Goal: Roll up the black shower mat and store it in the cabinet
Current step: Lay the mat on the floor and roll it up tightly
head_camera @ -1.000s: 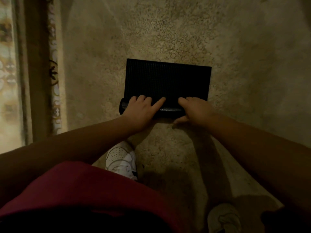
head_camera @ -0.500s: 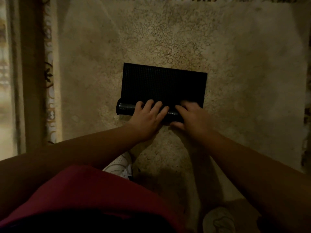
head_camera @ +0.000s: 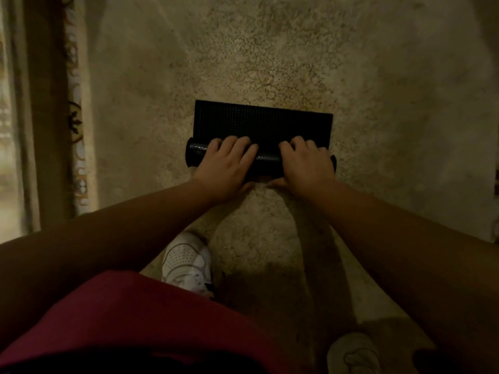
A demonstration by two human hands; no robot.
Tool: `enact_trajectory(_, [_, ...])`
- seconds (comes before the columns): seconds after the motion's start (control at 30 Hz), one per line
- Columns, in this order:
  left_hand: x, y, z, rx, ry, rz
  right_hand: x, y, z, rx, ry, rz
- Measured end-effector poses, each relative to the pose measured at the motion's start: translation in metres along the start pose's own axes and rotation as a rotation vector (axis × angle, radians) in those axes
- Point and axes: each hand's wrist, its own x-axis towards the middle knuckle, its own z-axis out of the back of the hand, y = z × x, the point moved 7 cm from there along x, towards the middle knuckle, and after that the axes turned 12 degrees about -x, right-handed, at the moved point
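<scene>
Seen from above in dim, yellowish light: black ribbed rubber shower mat [head_camera: 263, 122] lying on a mottled beige stone floor [head_camera: 378, 76], partly rolled. Near edge wound into a tight black cylinder, far portion flat on the floor. Left hand [head_camera: 225, 164] pressed palm-down over the left half of the roll, fingers curled across its top, thumb tucked against the near side. Right hand [head_camera: 306, 164] placed likewise on the right half, fingers draped over the roll. Both grips wrapped on the mat's rolled part, a short stretch of bare roll between them and the roll's ends poking out past each hand. Bare forearms reaching in from the bottom corners. Dark red garment [head_camera: 135, 319] filling the lower left. White perforated sneaker [head_camera: 186, 261] on the floor below the hands, a second pale shoe [head_camera: 353, 354] at the bottom right. Patterned tile border [head_camera: 75, 125] along the floor's left edge.
</scene>
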Motion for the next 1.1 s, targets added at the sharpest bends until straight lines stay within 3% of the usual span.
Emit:
enact_trajectory(0.23, [0.02, 0.007, 0.006, -0.004, 0.087, 0.042, 0.016, -0.007, 0.0, 0.042, 0.049, 0.064])
enact_trajectory(0.4, [0.022, 0.008, 0.007, -0.055, 0.087, 0.02, -0.003, -0.007, 0.004, 0.006, -0.072, -0.043])
enact_trajectory(0.57, [0.032, 0.017, 0.009, -0.12, 0.128, 0.025, -0.009, -0.011, 0.008, 0.012, -0.103, 0.026])
enact_trajectory(0.77, [0.024, 0.014, 0.007, -0.235, 0.257, 0.039, -0.007, -0.01, 0.005, 0.15, 0.137, 0.154])
enact_trajectory(0.87, [-0.008, 0.0, -0.005, -0.175, 0.329, -0.001, -0.031, 0.006, -0.013, 0.233, 0.258, 0.225])
enact_trajectory(1.0, [-0.041, -0.026, -0.01, -0.039, 0.187, 0.001, -0.032, 0.015, -0.021, 0.224, 0.34, 0.294])
enact_trajectory(1.1, [-0.035, -0.027, -0.009, -0.029, 0.181, 0.017, -0.025, 0.011, -0.025, 0.245, 0.427, 0.289])
